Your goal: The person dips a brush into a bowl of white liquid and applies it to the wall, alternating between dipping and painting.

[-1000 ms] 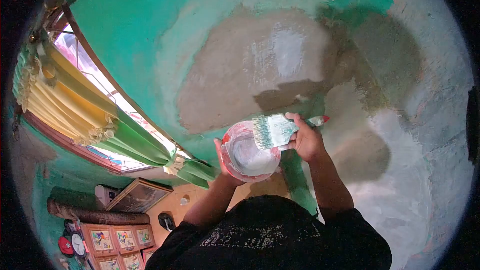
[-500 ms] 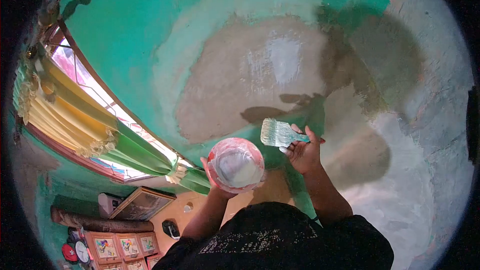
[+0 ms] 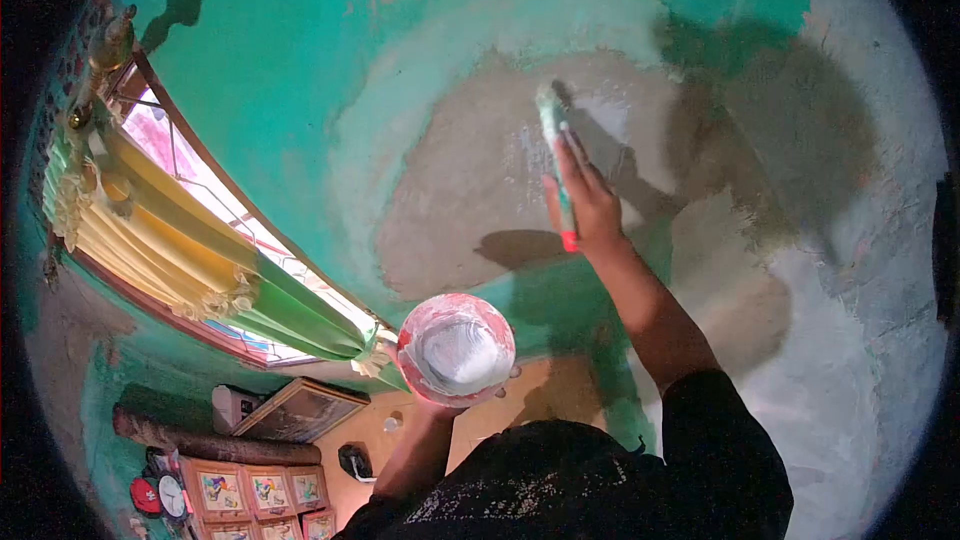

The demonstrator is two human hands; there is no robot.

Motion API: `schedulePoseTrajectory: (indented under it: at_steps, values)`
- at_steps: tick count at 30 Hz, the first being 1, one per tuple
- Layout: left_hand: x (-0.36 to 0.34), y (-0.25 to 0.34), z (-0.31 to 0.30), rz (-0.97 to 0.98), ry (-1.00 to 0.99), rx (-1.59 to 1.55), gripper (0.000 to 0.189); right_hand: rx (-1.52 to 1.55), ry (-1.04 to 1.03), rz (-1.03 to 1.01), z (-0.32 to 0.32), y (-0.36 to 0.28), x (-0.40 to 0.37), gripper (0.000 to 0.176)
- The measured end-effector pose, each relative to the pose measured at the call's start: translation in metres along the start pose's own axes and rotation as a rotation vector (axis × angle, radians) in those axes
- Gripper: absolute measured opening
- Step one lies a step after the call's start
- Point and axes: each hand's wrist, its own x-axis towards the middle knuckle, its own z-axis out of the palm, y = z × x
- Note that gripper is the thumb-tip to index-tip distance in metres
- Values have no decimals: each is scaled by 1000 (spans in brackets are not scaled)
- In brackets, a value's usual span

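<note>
My right hand [image 3: 588, 202] is closed round the green, red-ended handle of a wide paint brush [image 3: 552, 120], seen edge-on. Its whitened bristles point up at the brown-grey patch [image 3: 450, 170] on the wall, beside a pale smear of white paint [image 3: 602, 112]. Below, to the left, my left hand [image 3: 436, 408] holds a red bucket [image 3: 408, 340] from beneath and the side, its fingers partly hidden by it. White paint [image 3: 462, 352] lies in the bucket, and streaks of it coat the inner wall.
At the left, a barred window [image 3: 200, 175] has yellow and green curtains [image 3: 180, 230]. Lower left are a leaning frame [image 3: 305, 410], a rolled brown mat [image 3: 215, 438] and a wooden cabinet [image 3: 240, 485] with pictured panels. Green wall [image 3: 270, 70] surrounds the patch.
My right hand has moved up to the patch with the brush, which has turned from pointing left to pointing up. The bucket has shifted slightly left and down, and the whole view has shifted a little.
</note>
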Motion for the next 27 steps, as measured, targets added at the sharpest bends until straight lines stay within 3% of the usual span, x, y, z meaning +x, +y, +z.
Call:
schedulePoseTrajectory:
  at_steps: [2, 5, 7, 9, 11, 14, 17, 19, 22, 27]
  values:
    - [5, -3, 4, 16, -36, 33, 111, -144, -118, -56, 30, 28, -26, 58]
    - [8, 4, -17, -16, -159, 98, 109, -98, -64, -191, 49, 51, -72, 60]
    - [-3, 0, -43, -17, 6, -89, 111, -56, -180, -20, 55, 53, -113, 59]
    - [-1, -10, -49, -41, 29, -184, 112, 53, -270, 132, 55, 62, -158, 58]
    - [5, -9, -45, -106, -95, -209, 114, 208, -345, 267, 53, 64, -182, 56]
    - [13, -6, -40, -191, -288, -142, 115, 304, -194, 301, 42, 56, -158, 55]
    - [17, -13, -25, -132, -295, -219, 115, 273, 92, 105, 12, 31, -74, 54]
    - [19, -17, -31, -153, -266, -189, 116, 200, 168, 130, -4, 27, -36, 54]
    - [20, -17, -31, -105, -204, -145, 115, 115, 196, 99, 0, 32, -7, 57]
    - [17, -17, -47, -82, -220, -194, 112, -64, -44, -2, 43, 55, -63, 62]
